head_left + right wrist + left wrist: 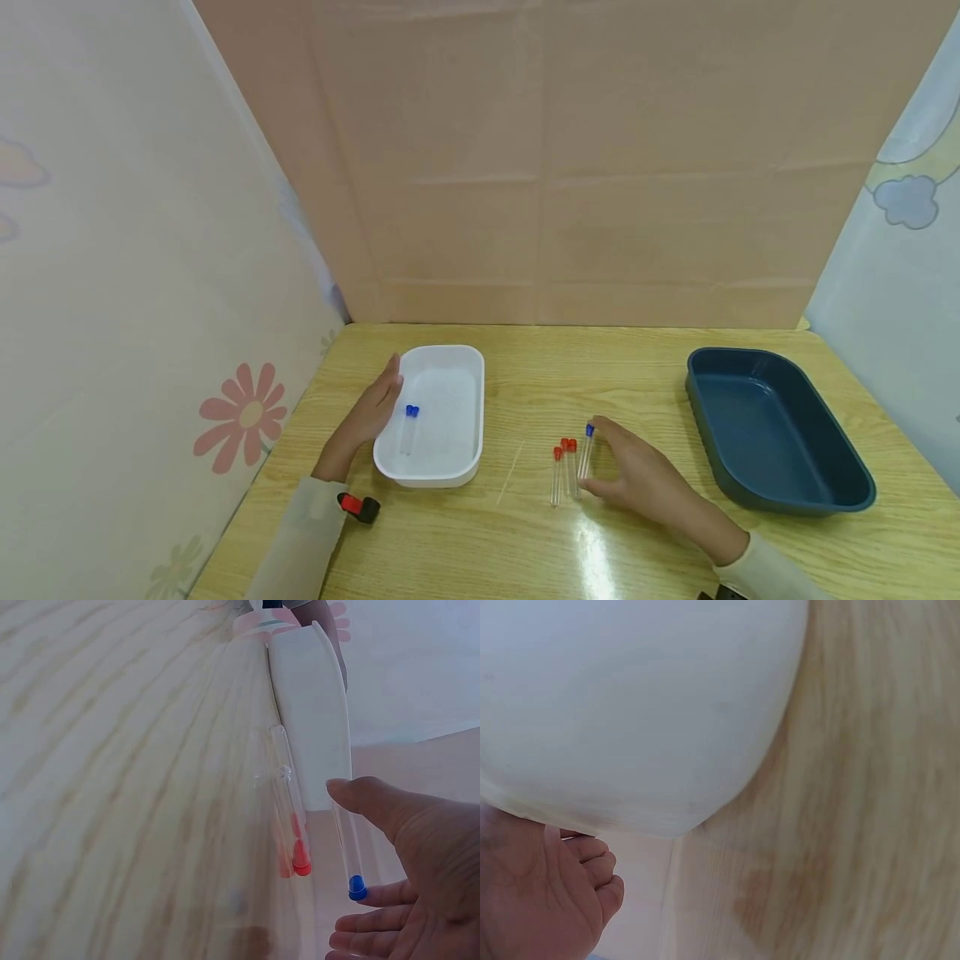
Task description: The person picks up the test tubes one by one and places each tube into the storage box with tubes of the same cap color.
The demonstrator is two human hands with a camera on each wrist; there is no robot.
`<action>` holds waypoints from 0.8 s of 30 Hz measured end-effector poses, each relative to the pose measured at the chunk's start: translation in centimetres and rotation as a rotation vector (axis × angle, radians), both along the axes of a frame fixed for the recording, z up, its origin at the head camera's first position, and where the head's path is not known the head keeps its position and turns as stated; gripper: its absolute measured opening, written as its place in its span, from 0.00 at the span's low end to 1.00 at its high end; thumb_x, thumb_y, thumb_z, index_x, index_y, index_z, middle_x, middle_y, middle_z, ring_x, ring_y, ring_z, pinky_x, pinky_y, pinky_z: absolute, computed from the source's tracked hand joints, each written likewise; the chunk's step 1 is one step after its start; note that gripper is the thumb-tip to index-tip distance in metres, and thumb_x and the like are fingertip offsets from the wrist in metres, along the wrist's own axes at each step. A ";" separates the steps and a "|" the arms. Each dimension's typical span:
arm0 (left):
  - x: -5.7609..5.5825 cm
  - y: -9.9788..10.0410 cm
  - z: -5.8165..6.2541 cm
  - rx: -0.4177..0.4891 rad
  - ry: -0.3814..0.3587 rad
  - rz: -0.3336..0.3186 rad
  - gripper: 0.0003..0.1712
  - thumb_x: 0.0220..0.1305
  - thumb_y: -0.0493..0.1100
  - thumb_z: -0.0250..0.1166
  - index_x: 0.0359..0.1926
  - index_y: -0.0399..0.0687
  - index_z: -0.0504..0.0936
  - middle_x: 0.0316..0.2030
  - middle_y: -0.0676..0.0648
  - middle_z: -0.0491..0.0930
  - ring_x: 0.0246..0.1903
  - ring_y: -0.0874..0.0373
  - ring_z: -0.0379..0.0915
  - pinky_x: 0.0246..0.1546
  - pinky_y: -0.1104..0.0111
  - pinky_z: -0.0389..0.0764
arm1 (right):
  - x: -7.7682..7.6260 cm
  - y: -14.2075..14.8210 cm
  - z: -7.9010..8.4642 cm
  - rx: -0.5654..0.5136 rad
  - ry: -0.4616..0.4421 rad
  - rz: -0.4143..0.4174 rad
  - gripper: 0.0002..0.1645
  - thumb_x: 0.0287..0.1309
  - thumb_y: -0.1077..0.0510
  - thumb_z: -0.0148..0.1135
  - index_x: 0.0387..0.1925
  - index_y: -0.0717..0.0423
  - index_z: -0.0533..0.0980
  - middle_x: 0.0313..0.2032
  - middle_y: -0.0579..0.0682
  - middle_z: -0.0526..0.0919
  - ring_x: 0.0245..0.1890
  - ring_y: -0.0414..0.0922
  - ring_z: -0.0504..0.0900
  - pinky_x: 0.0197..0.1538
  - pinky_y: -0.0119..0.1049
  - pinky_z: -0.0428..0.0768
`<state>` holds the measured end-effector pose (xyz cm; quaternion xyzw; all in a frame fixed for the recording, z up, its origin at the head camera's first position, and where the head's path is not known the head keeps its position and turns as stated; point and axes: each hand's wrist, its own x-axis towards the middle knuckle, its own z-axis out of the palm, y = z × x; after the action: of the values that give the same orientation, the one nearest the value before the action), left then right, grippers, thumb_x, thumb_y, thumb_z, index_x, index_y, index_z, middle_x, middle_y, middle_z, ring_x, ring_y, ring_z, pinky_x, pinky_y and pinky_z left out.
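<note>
My right hand (637, 475) holds a clear test tube with a blue cap (586, 450) between thumb and index finger, as the right wrist view also shows. Just left of it, several red-capped clear test tubes (556, 477) lie close together on the table. My left hand (372, 410) rests against the left side of a white tray (480, 417). Its remaining fingers bend loosely beside the tray wall in the left wrist view. Inside the tray, two blue-capped test tubes (408, 429) lie side by side.
A dark blue tray (780, 500) stands on the right of the wooden table (525, 550), beyond my right hand. A brown panel (540, 192) closes off the back. Light patterned walls (112, 292) flank both sides.
</note>
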<state>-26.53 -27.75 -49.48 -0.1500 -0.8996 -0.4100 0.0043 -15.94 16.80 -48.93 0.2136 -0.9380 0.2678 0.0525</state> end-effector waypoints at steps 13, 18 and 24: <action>0.0 0.0 0.0 -0.021 -0.007 0.011 0.36 0.84 0.54 0.36 0.81 0.41 0.38 0.80 0.42 0.36 0.79 0.42 0.34 0.77 0.48 0.43 | -0.5 -1.1 0.8 -0.010 -0.002 0.011 0.57 0.47 0.40 0.80 0.71 0.63 0.65 0.67 0.63 0.73 0.62 0.62 0.76 0.58 0.58 0.79; 0.2 0.2 0.2 -0.034 -0.009 0.014 0.36 0.84 0.54 0.35 0.81 0.41 0.38 0.80 0.43 0.36 0.79 0.42 0.34 0.76 0.48 0.43 | -0.5 -1.5 0.9 -0.011 -0.005 0.016 0.56 0.49 0.38 0.79 0.71 0.62 0.65 0.68 0.63 0.72 0.63 0.63 0.75 0.59 0.59 0.78; 0.3 0.2 0.3 -0.036 -0.004 0.016 0.35 0.85 0.52 0.36 0.81 0.41 0.38 0.80 0.43 0.36 0.79 0.43 0.34 0.77 0.48 0.43 | -0.7 -2.2 1.2 -0.004 0.026 0.030 0.55 0.49 0.40 0.79 0.71 0.62 0.65 0.68 0.62 0.72 0.64 0.61 0.76 0.59 0.57 0.79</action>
<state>-26.25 -27.51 -49.14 -0.1421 -0.9082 -0.3937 0.0033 -16.66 14.63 -47.69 0.2309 -0.9334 0.2677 0.0612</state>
